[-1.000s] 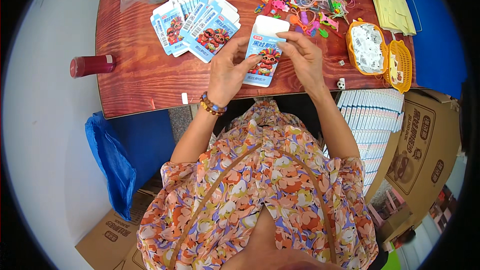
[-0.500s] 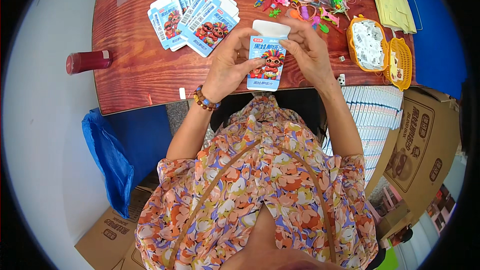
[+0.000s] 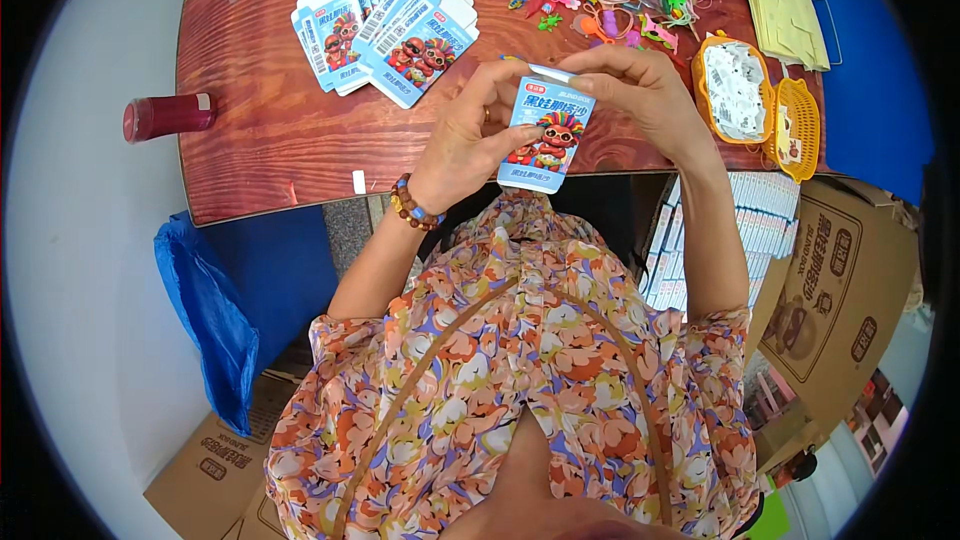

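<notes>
Both hands grip one small box [image 3: 545,135] upright above the table [image 3: 250,140] edge: left hand [image 3: 470,135] clasps its side, right hand [image 3: 640,90] pinches the top flap, w/ flat boxes [image 3: 385,25] beyond the left.

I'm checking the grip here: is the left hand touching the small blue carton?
Touching. The head view shows the left hand wrapped round the blue carton's left edge, thumb on its front, while the right hand pinches its top flap.

light-blue box [image 3: 545,135] (red cartoon print), reddish-brown table [image 3: 270,130], yellow baskets [image 3: 735,90]
</notes>
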`<action>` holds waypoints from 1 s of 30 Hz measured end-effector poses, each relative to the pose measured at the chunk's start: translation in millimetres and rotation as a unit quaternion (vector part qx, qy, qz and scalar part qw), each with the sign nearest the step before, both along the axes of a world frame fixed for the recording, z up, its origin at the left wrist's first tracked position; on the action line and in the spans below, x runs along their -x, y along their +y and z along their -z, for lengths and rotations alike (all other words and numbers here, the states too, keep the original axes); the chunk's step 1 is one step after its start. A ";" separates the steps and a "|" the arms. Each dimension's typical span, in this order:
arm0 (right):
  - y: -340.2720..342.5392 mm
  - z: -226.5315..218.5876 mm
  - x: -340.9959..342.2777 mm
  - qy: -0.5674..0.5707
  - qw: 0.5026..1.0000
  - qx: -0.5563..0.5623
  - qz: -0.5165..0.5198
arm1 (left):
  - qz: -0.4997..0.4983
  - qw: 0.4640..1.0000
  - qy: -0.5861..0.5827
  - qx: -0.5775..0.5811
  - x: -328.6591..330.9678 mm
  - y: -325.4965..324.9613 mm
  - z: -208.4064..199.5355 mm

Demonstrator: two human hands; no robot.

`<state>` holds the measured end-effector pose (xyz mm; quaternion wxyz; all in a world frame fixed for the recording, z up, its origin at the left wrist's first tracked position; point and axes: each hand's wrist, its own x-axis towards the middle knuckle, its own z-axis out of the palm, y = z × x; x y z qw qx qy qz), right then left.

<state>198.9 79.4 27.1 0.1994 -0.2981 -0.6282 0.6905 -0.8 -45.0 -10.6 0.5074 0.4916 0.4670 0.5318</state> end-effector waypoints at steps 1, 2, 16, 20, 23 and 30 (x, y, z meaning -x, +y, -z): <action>1.0 -1.3 -1.2 -0.011 0.999 -0.033 -0.018 | 0.004 1.000 0.009 -0.001 0.1 -0.3 -0.3; 2.6 -2.4 -2.8 -0.013 0.999 -0.033 -0.018 | 0.008 1.000 0.019 -0.001 -0.1 -0.6 -0.7; -16.6 -16.5 -1.1 -0.154 0.936 -0.316 -0.021 | -0.006 0.998 0.016 0.064 -6.1 1.1 0.4; -29.5 -16.4 -1.5 -0.141 0.904 -0.403 -0.011 | -0.025 0.998 0.007 0.058 -10.2 -1.6 4.2; -37.1 -5.2 -5.8 -0.177 0.861 -0.477 0.011 | -0.019 0.998 0.004 0.066 -13.8 -2.4 0.0; -40.8 -9.7 -7.0 -0.172 0.831 -0.529 -0.013 | 0.003 0.997 0.051 0.056 -15.8 -2.1 -0.7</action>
